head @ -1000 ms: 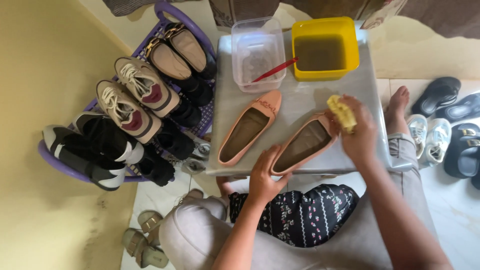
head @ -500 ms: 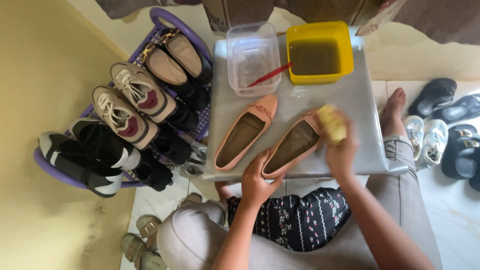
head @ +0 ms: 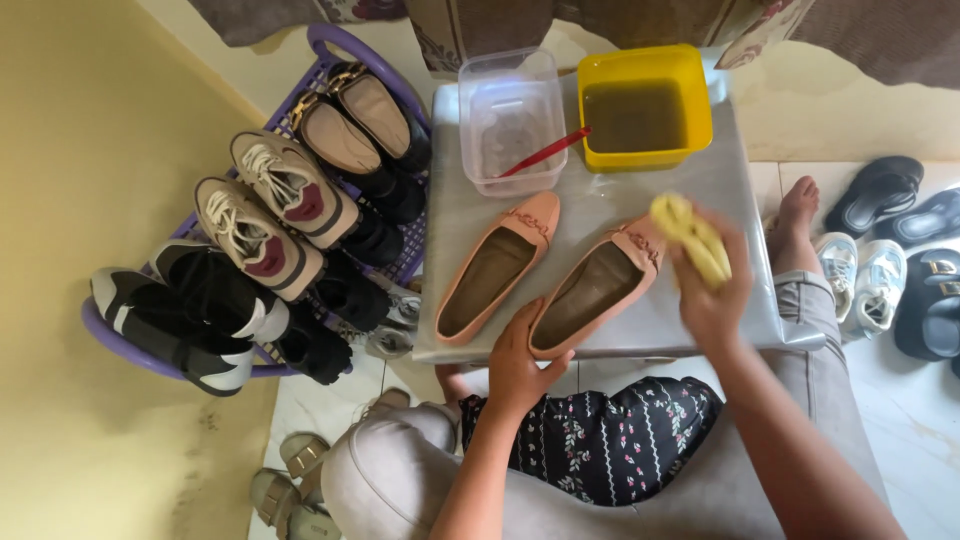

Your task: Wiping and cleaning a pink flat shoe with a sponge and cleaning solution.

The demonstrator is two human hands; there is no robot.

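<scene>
Yellow wall at left, pale tiled floor; a small grey worktop stands before the seated person.

Left to right: purple shoe rack packed with sneakers and dark loafers, just beside the worktop's left edge. Clear plastic tub with a red-handled brush leaning out of it. Yellow tub of murky liquid, touching the far edge. Two peach flat shoes: the left flat lies free; the right flat has its heel at the near edge, gripped by the left hand. The right hand is clenched around a yellow cloth just by the right flat's toe. Sandals lie on the floor at right.

Risks, as judged:
- A hard rub could push the right flat off the near edge; its heel overhangs slightly.
- A wide elbow swing could jolt the yellow tub and slop liquid.
- The brush handle sticks out toward the flats and is easy to snag.

Open room: bare worktop right of the right flat; little on the left.
</scene>
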